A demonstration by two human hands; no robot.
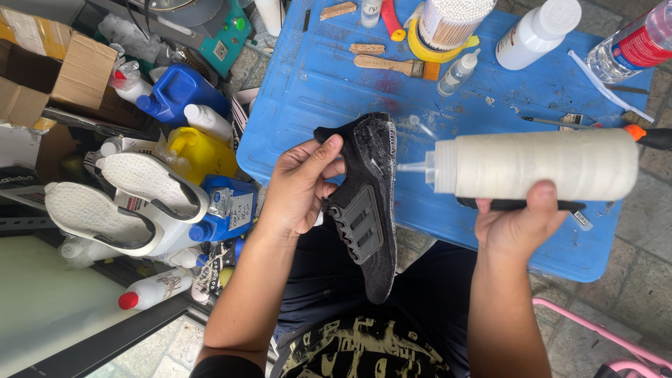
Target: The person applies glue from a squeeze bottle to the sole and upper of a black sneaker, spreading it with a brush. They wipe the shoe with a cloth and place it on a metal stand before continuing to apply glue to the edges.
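Observation:
My left hand [301, 185] grips a black knit shoe upper [367, 203] from its left side and holds it on edge above my lap. My right hand [521, 224] holds a large translucent white squeeze bottle [535, 164] lying sideways, with something thin and black pinched under it. The bottle's thin nozzle [413, 167] points left and sits right at the shoe's edge; whether it touches is unclear. Both hover in front of a blue plastic table [329, 84].
On the table lie a wooden brush [395, 66], a jar of cotton swabs [451, 21], small bottles [535, 31], a screwdriver [647, 135] and red-handled pliers [392, 19]. Left on the floor: two white shoe soles [119, 203], blue and yellow jugs, cardboard boxes. A pink stool frame [602, 336] stands right.

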